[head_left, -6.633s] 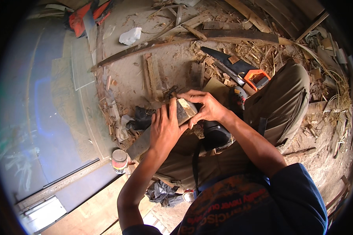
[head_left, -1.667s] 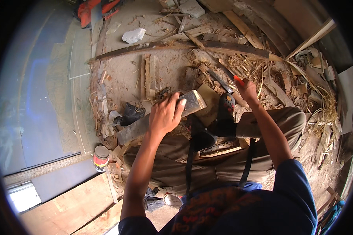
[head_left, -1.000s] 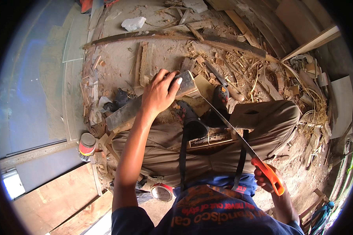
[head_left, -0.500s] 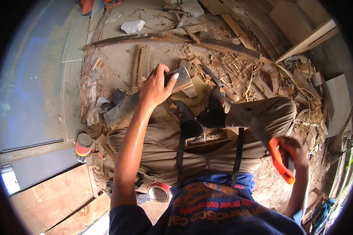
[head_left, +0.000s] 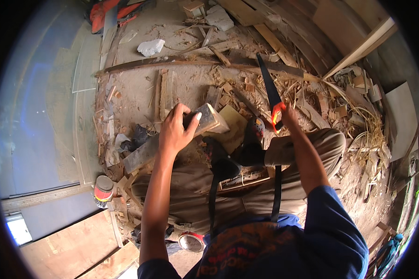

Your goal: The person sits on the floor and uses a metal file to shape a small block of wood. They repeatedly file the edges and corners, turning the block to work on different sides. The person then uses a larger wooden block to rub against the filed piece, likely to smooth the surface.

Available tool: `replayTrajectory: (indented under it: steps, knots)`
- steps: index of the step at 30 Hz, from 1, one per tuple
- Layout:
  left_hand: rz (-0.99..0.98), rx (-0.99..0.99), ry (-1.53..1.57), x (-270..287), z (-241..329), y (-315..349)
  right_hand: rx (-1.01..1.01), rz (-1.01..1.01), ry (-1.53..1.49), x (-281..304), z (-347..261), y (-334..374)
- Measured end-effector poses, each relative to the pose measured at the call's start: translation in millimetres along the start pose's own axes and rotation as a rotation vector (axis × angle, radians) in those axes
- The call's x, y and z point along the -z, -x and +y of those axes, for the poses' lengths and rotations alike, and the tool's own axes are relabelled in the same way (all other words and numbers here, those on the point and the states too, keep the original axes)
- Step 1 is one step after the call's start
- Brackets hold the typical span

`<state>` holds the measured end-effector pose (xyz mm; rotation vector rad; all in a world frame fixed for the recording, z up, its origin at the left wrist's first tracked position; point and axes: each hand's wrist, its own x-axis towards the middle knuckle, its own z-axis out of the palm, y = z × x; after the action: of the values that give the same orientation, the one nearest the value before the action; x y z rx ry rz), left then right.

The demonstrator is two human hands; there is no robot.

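Note:
My left hand (head_left: 177, 128) grips a thick wooden plank (head_left: 142, 155) near its far end, thumb on one side and fingers curled over the other. The plank slants from lower left to upper right, in front of my crossed legs, and its cut end faces the right. In my right hand (head_left: 288, 117) is a handsaw (head_left: 268, 81), held by its orange and black handle. Its dark blade points away from me and up, apart from the plank. My feet in dark shoes (head_left: 224, 160) rest just behind the plank.
Wood scraps and straw-like shavings (head_left: 307, 102) litter the ground at the right. A long beam (head_left: 172, 60) lies across the far side. Paint cans stand at left (head_left: 104, 188) and near my lap (head_left: 191, 242). Sheets of board (head_left: 402, 121) lean at the right.
My right hand has swung the saw from beside my right hip forward and left, past my knee; its blade now points away. My left hand stays on the plank, slightly lower in view.

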<state>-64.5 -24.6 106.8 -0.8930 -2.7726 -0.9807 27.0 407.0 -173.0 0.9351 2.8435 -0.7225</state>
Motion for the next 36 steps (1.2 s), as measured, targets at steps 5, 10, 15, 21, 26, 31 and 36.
replayTrajectory:
  steps: [5, 10, 15, 21, 26, 31, 36]
  knots:
    - [0.011, -0.047, -0.025, 1, 4, 0, 0.676, 0.299, 0.106, -42, -29, 17]
    - [-0.104, -0.029, -0.094, 1, 14, -1, 0.486, -0.221, -0.571, -24, -128, 65]
    - [-0.21, -0.012, -0.138, 8, 16, -1, 0.967, -0.373, -0.791, 64, -215, 113]
    - [-0.21, 0.003, -0.07, 3, 16, -2, 0.978, -0.393, -0.726, 68, -245, 116]
    - [-0.201, -0.023, -0.028, 6, 12, 0, 0.998, -0.421, -0.777, 63, -246, 114]
    - [-0.215, 0.005, 0.008, 6, 16, 0, 1.023, -0.378, -0.769, 62, -245, 115]
    - [-0.224, 0.005, -0.009, 5, 20, 2, 1.026, -0.408, -0.791, 62, -242, 116]
